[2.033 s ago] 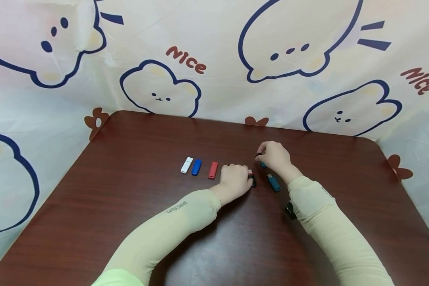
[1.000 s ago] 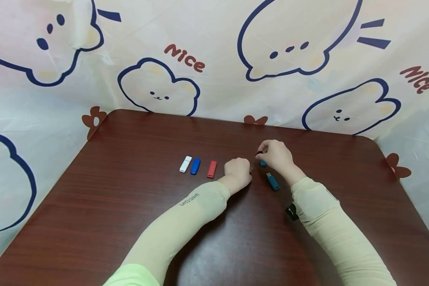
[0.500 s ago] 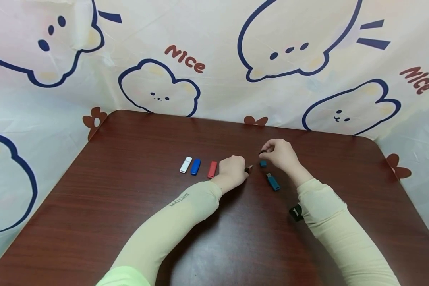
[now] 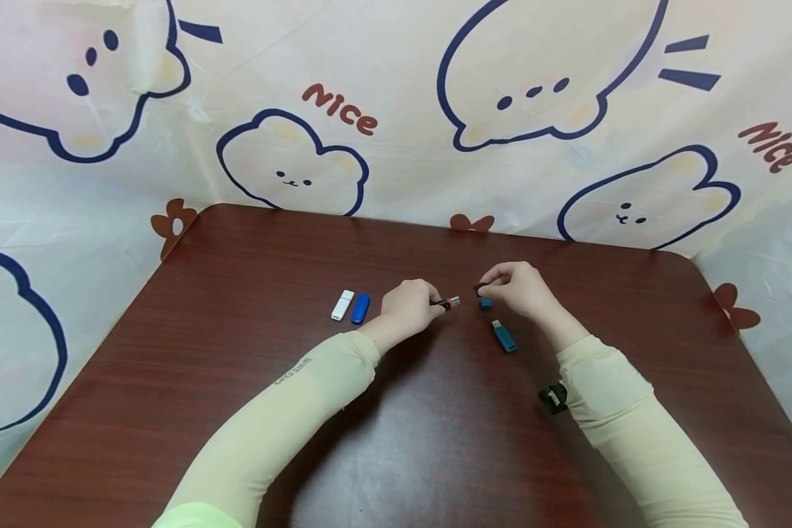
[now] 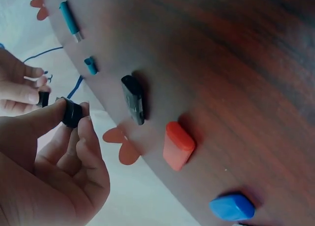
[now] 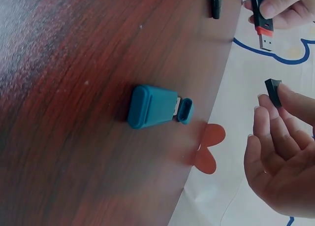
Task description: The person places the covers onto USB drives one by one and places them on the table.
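My left hand (image 4: 409,304) pinches a black USB flash drive (image 6: 261,12) with a red band and its bare metal plug pointing toward the other hand. A small black cap (image 6: 272,92) is pinched between thumb and fingertip of my right hand (image 4: 515,288). Cap and plug are apart, facing each other across a short gap above the table. Under the right hand lies an uncapped teal USB flash drive (image 4: 504,337), its teal cap (image 4: 485,303) just beyond the plug. In the left wrist view, a second black flash drive (image 5: 133,100) lies near the left hand, which hides it in the head view.
A red flash drive (image 5: 178,146) lies beside the second black one, covered by the left hand in the head view. Further left are a blue flash drive (image 4: 361,309) and a white one (image 4: 343,305). Patterned cloth (image 4: 409,176) hangs behind the brown table's (image 4: 270,242) far edge.
My left hand has lifted the black flash drive and moved left and away from me, now covering the red one. The right hand has shifted slightly right, still holding the cap.
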`<move>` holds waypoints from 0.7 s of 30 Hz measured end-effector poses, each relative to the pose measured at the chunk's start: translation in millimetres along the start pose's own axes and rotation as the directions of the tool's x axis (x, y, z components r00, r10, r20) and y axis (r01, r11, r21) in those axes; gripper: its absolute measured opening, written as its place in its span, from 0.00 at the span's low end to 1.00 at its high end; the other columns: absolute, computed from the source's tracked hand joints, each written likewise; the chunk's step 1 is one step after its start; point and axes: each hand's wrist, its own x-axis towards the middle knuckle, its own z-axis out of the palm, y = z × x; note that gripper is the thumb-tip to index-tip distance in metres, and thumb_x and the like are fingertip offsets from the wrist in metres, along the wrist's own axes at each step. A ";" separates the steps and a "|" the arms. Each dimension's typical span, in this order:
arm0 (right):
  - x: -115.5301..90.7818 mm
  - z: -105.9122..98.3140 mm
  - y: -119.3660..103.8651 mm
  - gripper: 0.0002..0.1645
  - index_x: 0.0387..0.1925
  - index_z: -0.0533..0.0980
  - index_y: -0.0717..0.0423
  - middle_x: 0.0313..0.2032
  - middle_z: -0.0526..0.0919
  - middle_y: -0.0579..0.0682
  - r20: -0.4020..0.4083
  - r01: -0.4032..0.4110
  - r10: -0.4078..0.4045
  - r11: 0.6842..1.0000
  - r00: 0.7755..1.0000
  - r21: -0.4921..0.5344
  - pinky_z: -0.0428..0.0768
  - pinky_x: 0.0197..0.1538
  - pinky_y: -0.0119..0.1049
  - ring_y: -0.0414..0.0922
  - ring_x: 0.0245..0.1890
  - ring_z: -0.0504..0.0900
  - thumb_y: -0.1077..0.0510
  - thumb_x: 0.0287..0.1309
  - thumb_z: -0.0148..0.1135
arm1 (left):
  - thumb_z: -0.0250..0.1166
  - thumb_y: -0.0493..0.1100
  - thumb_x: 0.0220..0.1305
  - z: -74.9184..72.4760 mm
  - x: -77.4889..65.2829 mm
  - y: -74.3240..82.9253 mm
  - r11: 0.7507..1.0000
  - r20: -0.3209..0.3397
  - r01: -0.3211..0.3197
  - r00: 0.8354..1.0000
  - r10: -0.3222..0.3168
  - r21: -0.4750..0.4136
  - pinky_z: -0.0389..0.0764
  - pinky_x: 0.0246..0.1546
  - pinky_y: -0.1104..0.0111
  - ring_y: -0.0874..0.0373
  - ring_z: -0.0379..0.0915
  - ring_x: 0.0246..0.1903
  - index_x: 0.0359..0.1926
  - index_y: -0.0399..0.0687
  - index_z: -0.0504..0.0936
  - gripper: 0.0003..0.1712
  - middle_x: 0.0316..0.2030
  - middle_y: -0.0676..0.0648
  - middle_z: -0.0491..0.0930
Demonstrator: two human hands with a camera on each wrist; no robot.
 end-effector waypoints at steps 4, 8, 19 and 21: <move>-3.1 1.3 -3.8 0.11 0.40 0.78 0.60 0.37 0.83 0.59 0.015 0.009 -0.009 1.000 1.000 0.001 0.71 0.36 0.36 0.56 0.40 0.77 0.56 0.59 0.60 | 0.61 0.51 0.62 -2.8 0.6 -1.1 1.000 0.007 0.001 1.000 -0.001 -0.011 0.68 0.21 0.69 0.61 0.71 0.26 0.36 0.56 0.84 0.08 0.31 0.54 0.82; -3.1 2.3 -5.2 0.11 0.40 0.78 0.59 0.37 0.83 0.57 0.028 0.008 -0.008 1.000 1.000 0.002 0.72 0.38 0.37 0.56 0.41 0.77 0.56 0.59 0.60 | 0.61 0.51 0.63 -5.4 0.7 -0.5 1.000 0.010 -0.003 1.000 0.003 -0.015 0.68 0.22 0.69 0.61 0.72 0.27 0.38 0.56 0.84 0.09 0.32 0.55 0.82; -2.9 5.8 -8.7 0.11 0.40 0.78 0.59 0.38 0.83 0.59 0.048 0.020 -0.020 1.000 0.999 0.013 0.72 0.37 0.35 0.53 0.39 0.78 0.56 0.59 0.60 | 0.59 0.49 0.64 -9.4 -1.8 0.4 0.999 0.013 -0.026 1.000 0.027 -0.032 0.68 0.23 0.69 0.61 0.71 0.27 0.40 0.55 0.83 0.09 0.31 0.54 0.80; -3.2 6.1 -9.5 0.11 0.40 0.78 0.59 0.39 0.83 0.61 0.055 0.018 -0.020 1.000 0.998 0.022 0.73 0.36 0.35 0.54 0.39 0.78 0.56 0.59 0.60 | 0.59 0.49 0.64 -9.8 -1.7 0.4 0.999 0.013 -0.030 0.999 0.030 -0.033 0.68 0.23 0.69 0.61 0.71 0.27 0.39 0.55 0.83 0.09 0.31 0.54 0.80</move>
